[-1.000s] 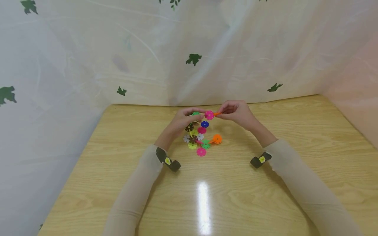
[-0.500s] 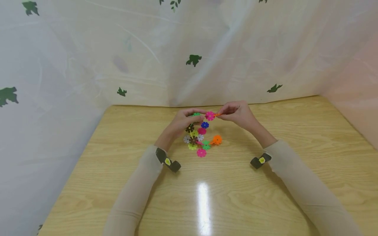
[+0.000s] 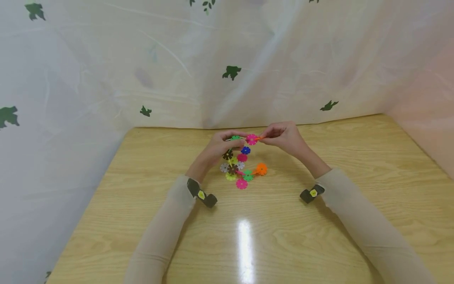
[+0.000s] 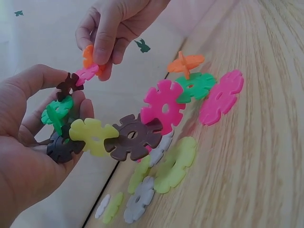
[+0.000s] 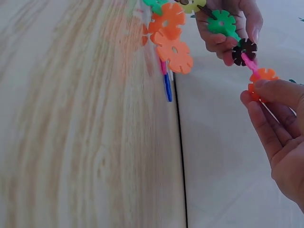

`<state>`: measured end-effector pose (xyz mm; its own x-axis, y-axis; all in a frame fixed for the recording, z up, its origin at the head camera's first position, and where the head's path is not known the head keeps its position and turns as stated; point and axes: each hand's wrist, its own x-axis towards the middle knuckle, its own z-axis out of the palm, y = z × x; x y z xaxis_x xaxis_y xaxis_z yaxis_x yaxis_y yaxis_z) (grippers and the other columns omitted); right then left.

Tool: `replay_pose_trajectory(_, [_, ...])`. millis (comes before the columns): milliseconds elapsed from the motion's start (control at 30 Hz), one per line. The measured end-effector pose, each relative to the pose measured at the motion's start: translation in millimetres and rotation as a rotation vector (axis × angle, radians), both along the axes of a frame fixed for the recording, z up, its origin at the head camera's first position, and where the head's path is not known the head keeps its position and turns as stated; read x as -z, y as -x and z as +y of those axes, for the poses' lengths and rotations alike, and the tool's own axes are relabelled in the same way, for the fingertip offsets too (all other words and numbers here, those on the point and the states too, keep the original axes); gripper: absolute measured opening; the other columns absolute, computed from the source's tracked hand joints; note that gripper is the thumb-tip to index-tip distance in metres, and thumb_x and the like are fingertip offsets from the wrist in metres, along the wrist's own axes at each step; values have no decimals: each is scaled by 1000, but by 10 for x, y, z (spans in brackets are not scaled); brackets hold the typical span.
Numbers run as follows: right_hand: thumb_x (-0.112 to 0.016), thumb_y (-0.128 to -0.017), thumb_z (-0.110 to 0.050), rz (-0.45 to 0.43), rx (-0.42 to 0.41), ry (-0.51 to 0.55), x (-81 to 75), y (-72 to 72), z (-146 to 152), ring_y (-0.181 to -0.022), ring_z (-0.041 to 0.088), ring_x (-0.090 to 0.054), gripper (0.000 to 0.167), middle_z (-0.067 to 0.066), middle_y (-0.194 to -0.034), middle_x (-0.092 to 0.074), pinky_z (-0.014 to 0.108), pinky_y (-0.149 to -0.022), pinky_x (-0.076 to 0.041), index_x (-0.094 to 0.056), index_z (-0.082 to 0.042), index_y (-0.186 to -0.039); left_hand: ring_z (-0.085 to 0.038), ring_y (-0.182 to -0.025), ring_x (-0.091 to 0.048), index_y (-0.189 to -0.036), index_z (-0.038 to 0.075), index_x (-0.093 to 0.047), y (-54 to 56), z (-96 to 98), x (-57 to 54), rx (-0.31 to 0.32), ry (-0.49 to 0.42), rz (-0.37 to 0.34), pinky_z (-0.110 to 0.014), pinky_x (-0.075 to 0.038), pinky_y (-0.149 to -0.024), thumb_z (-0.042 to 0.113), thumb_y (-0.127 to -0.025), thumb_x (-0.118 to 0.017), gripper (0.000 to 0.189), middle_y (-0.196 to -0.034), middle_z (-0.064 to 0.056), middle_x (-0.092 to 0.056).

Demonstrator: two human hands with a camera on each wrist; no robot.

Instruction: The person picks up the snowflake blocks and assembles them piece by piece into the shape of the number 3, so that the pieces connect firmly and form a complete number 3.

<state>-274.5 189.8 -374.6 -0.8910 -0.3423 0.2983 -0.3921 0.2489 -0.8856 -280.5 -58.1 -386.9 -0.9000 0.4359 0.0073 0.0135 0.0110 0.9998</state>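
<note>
A chain of interlocking snowflake discs runs between the two hands above the far part of the table. My left hand (image 3: 217,146) holds it, thumb and fingertips at a dark brown disc (image 4: 70,86), with a green disc (image 4: 58,114) and a black disc (image 4: 61,148) lying against the palm. From there a yellow disc (image 4: 94,137), a brown disc (image 4: 134,137) and a pink disc (image 4: 161,107) continue it. My right hand (image 3: 286,138) pinches an orange disc (image 5: 266,75) between thumb and fingers. A pink disc (image 3: 252,139) links that orange one to the dark brown disc.
Close below the left hand are more discs, including a blue disc (image 3: 246,150), a pink disc (image 3: 242,184) and a joined orange pair (image 3: 261,169). A pale curtain (image 3: 170,79) with green leaf shapes stands behind the wooden table (image 3: 301,244).
Both hands keep their grip in nearly the same place. The orange discs at the chain's other end have shifted very slightly to the right.
</note>
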Motion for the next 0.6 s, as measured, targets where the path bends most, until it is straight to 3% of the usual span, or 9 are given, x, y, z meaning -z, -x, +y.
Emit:
replay_pose_trajectory(233, [-77,-89,-3,-18,7,-23,35,19,-11,-83,29,-73,12,13,-93,-75,20,-76,-61,-74,5,-97,-51,-116,-59,-126,-4,-66,21,-35,6,19,7,1,-45,-57,-101,6,-98,-66,30,-127,-25,-64])
replay_pose_trajectory(467, [-76,-90,-5,-34,-14,-35,46,39,-15,-87,20,-74,16,14,-100,-74,20,-79,-61,-73,4,-104,-53,-119,-57,-124,-2,-68,37,-57,20,18,2,-9,-36,-59,-97,6,-97,-68,29,-112,-7,-71])
replay_pose_trajectory(600, [-76,-89,-2,-46,-35,-43,45,44,-19,-88,10,-72,20,20,-105,-73,21,-79,-61,-70,5,-108,-47,-116,-61,-124,-3,-68,47,-68,39,20,8,4,-35,-60,-96,6,-97,-68,28,-112,-8,-71])
